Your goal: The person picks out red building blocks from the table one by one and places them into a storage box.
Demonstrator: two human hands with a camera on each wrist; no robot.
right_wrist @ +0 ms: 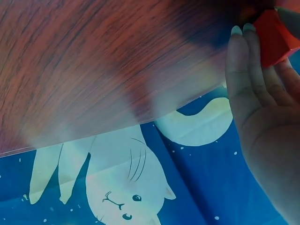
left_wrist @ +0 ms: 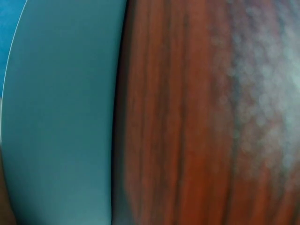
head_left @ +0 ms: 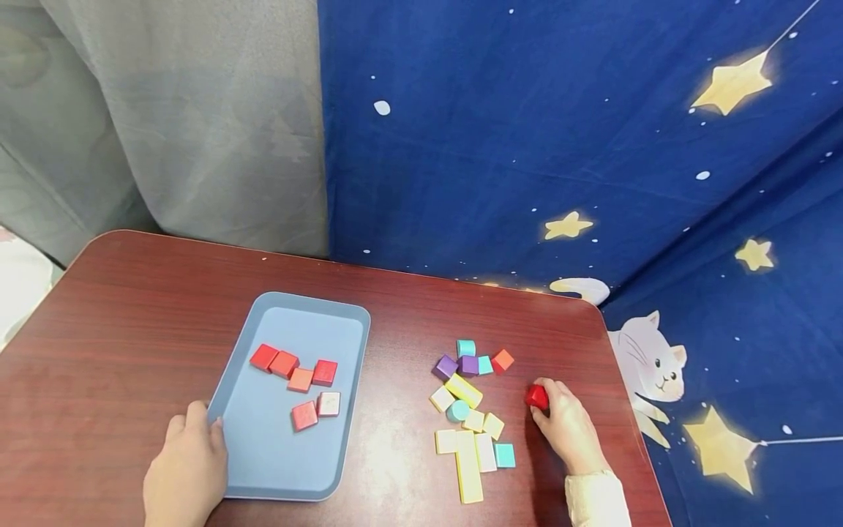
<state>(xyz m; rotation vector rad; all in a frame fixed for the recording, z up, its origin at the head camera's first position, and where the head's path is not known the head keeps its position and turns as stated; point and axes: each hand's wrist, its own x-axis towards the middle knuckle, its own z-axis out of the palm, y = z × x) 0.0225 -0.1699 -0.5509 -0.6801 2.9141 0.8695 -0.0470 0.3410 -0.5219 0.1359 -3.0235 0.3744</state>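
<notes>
In the head view my right hand (head_left: 571, 432) pinches a red block (head_left: 536, 397) between thumb and fingers, low over the table right of the block group. The right wrist view shows that red block (right_wrist: 275, 40) within the fingers, close to the wood. My left hand (head_left: 189, 468) grips the left rim of a blue-grey tray (head_left: 283, 494), thumb at the inner side. Several red blocks (head_left: 285, 364) lie in the tray, along with one pale-topped block (head_left: 328, 404). The left wrist view shows mostly the tray's outer wall (left_wrist: 61, 112).
Between tray and right hand lie loose blocks: purple (head_left: 445, 367), teal (head_left: 505, 455), cream, a long yellow block (head_left: 469, 468) and an orange-red cube (head_left: 503, 361). The table's (head_left: 165, 307) right edge runs close beyond the right hand. Curtains (head_left: 461, 146) hang behind.
</notes>
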